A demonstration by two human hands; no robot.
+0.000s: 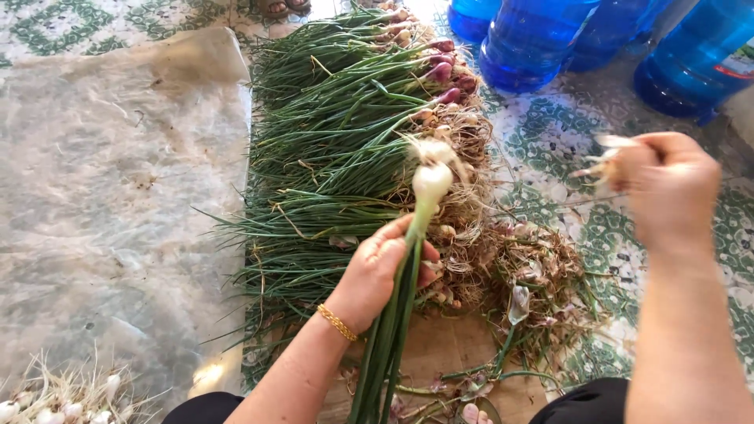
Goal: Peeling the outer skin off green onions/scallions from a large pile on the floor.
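Scallion (430,184) peeled white at the bulb, stalks clamped in left hand (382,271) above the scallion heap (345,133) on the floor. Right hand (667,188) pinched shut on torn roots and skin (605,161), blurred. Blue water jugs (530,39) behind, contents unclear.

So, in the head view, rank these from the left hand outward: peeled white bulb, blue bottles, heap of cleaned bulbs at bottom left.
From the left hand:
1. Peeled white bulb, just above, on the held stalk.
2. Heap of cleaned bulbs, bottom left.
3. Blue bottles, top right.
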